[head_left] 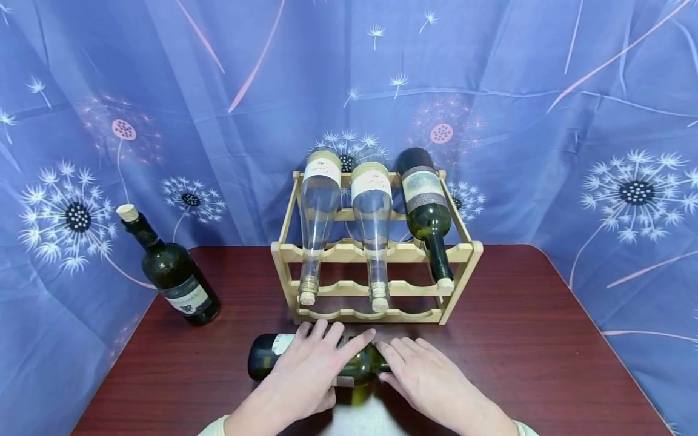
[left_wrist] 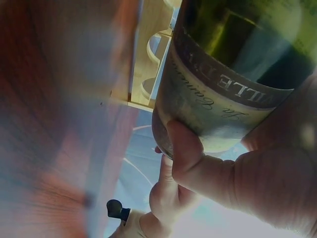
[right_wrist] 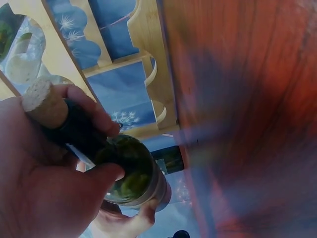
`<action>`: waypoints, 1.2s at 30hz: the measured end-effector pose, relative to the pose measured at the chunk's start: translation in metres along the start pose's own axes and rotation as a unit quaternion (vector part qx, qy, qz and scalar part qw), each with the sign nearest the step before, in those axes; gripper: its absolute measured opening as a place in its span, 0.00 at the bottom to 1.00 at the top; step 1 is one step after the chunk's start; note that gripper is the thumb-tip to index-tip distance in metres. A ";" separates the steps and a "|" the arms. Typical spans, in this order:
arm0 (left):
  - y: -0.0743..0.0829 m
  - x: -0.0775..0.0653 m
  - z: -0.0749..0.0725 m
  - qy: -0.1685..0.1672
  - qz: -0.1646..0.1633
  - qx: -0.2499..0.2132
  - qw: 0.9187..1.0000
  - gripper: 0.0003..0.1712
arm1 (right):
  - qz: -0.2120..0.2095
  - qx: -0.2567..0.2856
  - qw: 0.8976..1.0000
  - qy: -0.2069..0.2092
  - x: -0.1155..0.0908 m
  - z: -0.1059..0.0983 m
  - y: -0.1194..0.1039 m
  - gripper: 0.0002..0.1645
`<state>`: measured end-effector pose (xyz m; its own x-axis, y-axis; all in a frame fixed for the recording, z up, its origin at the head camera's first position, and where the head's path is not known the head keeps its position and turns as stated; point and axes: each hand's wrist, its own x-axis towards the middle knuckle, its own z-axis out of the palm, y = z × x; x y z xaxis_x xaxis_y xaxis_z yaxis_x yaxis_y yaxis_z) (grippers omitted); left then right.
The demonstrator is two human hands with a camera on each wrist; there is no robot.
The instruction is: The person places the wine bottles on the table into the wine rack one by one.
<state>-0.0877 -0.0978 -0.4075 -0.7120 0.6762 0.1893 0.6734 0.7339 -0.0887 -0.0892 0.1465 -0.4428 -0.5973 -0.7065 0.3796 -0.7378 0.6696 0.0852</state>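
Note:
A dark green wine bottle [head_left: 364, 366] lies sideways in front of the rack, base to the left and neck to the right. My left hand [head_left: 308, 369] grips its body from above. In the left wrist view the thumb presses on the pale label [left_wrist: 210, 111]. The bottle's neck is held by my right hand [head_left: 422, 372], thumb and fingers wrapped round it. A cork [right_wrist: 45, 103] sticks out past that grip in the right wrist view.
Behind the hands stands a wooden wine rack [head_left: 347, 289]. Its top row bears two clear bottles [head_left: 318, 203] and a dark bottle [head_left: 429, 219], corked necks tilted forward. Another corked dark bottle [head_left: 176, 275] stands upright at the table's left. A blue patterned curtain [head_left: 262, 139] surrounds the table [head_left: 523, 339].

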 end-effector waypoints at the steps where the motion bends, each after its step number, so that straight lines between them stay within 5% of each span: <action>1: 0.000 0.000 0.000 0.002 0.000 -0.001 1.000 0.64 | -0.003 -0.004 1.000 -0.001 0.000 0.000 0.000 0.28; 13: -0.005 -0.004 -0.005 0.004 -0.003 -0.039 0.999 0.54 | -0.012 0.025 1.000 0.005 -0.008 -0.005 0.014 0.23; 36: -0.036 -0.029 -0.013 0.010 -0.054 -0.038 0.998 0.46 | 0.052 0.132 0.987 -0.078 -0.033 -0.012 0.032 0.20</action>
<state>-0.0887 -0.1449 -0.3967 -0.7775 0.5918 0.2125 0.6071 0.7946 0.0082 -0.0896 0.1943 -0.4416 -0.6993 -0.6782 0.2258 -0.7146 0.6711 -0.1976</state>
